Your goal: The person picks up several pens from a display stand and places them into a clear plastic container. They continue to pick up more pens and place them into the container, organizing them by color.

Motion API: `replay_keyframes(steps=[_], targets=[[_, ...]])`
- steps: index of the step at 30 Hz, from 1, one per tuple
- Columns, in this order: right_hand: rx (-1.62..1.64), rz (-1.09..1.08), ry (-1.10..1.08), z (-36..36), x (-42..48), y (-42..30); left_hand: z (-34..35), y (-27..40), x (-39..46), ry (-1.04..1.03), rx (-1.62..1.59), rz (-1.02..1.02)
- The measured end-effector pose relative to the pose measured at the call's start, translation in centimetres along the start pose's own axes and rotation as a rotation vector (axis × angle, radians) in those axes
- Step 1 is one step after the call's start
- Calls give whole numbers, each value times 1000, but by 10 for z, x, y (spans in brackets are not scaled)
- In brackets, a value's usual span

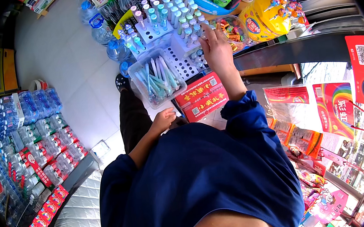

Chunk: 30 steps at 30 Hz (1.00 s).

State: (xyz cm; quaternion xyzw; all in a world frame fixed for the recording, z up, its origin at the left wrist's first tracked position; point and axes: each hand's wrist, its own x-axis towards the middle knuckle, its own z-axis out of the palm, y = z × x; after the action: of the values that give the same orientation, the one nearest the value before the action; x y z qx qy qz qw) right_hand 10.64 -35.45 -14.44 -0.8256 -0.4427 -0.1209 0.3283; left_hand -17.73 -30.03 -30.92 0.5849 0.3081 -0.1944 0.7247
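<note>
My right hand (217,47) reaches over the near right edge of a white stepped pen rack (181,46). Its fingertips are at the tops of several pastel-capped pens (193,31); whether they grip one is hidden. Beside my waist, my left hand (164,119) is loosely curled with nothing visible in it. A clear plastic bin (183,91) of loose pastel pens (161,75) sits left of the rack's lower step. That lower step shows rows of bare round holes. More capped pens (154,17) stand upright in the rack's far left section.
Right of the rack are a clear candy tub (243,32) and a yellow lollipop stand (264,20). Red cartons (202,96) lie below. Large water jugs (117,50) stand at the left. Packed bottles (47,139) line the left side; hanging snack packets (332,106) line the right.
</note>
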Motion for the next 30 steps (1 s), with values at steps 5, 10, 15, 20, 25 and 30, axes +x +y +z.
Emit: replay_keyframes(steps=[5,10,15,20,25,30], targets=[[-9,28,114,22,-6,15,-2,-13,4,14,-16,34],[-103,-12,139,28,-13,18,-5,-24,6,37,-21,52],[-19,72,99,27,-19,17,-5,-27,5,45,-19,85],[-37,84,91,24,-22,16,-4,-29,5,52,-9,82],[-38,52,114,19,-12,12,-2,-24,3,34,-9,84],[-21,29,134,17,-16,12,-3,-27,2,50,15,101]])
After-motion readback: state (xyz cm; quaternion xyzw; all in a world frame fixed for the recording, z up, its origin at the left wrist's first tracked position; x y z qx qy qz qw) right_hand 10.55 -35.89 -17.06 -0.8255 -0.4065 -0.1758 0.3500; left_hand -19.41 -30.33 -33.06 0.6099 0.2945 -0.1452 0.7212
